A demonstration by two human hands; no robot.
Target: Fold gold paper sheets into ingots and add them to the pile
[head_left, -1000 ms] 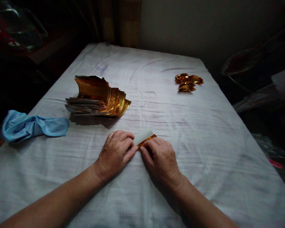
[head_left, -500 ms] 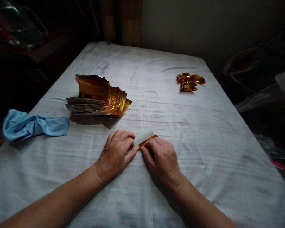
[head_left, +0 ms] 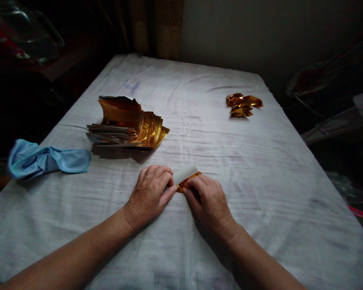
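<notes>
On rumpled cloth (head_left: 266, 173), dim wall (head_left: 230, 36) beyond: left hand (head_left: 150, 191), right hand (head_left: 211, 201), each grip pinched on foil paper (head_left: 186, 175).

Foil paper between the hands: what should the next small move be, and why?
Probably the right hand should press along the gold strip while the left hand steadies the left end. The foil paper shows that strip along its near edge beside a pale surface, apparently a fold, and both hands' fingers are close around it.

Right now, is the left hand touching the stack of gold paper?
Apart: in the head view, white tablecloth shows between the left hand and the stack of gold paper.
</notes>
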